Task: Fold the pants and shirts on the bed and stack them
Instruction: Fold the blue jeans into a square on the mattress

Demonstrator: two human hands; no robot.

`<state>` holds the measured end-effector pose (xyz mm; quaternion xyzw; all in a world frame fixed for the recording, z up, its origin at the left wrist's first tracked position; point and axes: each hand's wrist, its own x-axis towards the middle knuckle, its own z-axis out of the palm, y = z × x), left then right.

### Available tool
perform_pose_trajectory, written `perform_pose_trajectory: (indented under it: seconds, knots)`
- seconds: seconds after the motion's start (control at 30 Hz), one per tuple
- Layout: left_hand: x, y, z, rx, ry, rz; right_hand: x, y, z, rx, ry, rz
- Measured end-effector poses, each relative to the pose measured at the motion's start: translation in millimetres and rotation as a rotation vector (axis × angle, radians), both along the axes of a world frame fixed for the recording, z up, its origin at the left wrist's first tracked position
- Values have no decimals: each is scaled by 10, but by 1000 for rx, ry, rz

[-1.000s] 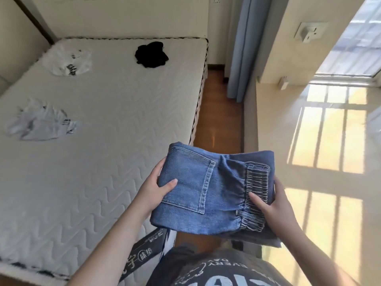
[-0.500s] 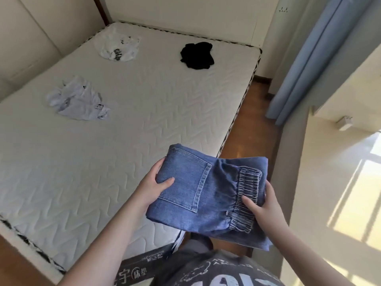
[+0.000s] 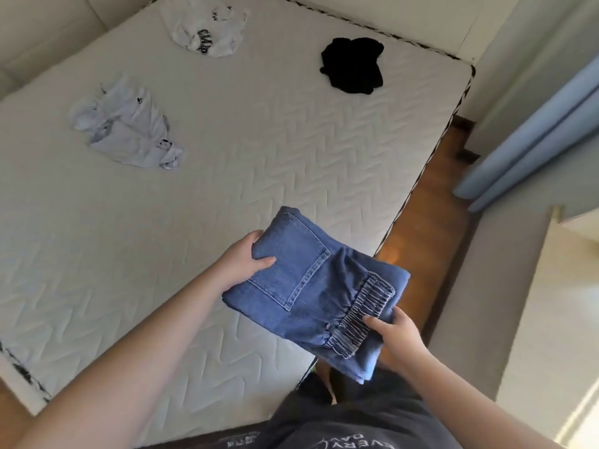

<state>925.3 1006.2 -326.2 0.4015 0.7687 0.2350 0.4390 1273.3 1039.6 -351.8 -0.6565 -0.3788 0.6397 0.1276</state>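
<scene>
Folded blue jeans (image 3: 316, 288) held in the air over the bed's (image 3: 259, 150) near right corner, partly overhanging the wooden floor (image 3: 424, 222). Left hand (image 3: 243, 264) grasps the pocket end, thumb on top, fingers under. Right hand (image 3: 397, 335) grasps the elastic-waistband end, thumb pressed on the gathers. Bundle tilts down toward the right. Still unfolded on the mattress: a pale blue shirt (image 3: 129, 131) near the left edge, a white printed shirt (image 3: 205, 25) toward the far left corner, a black garment (image 3: 355, 64) toward the far right corner; all well apart. No stack in view yet. Risks, as judged: the lower layers look loose at the right end and could slip open if either grasp eases; set down this close to the edge, the bundle could slide off onto the floor.
</scene>
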Motion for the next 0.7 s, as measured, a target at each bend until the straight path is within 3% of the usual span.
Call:
perform_pose_trajectory:
  seconds: [0.4, 0.7]
  knots:
    - [-623, 796, -863, -172, 62, 93, -821, 878, -931, -249, -61, 19]
    - [-1095, 1354, -1715, -259, 162, -39, -1267, 1129, -1797, -468, -56, -45]
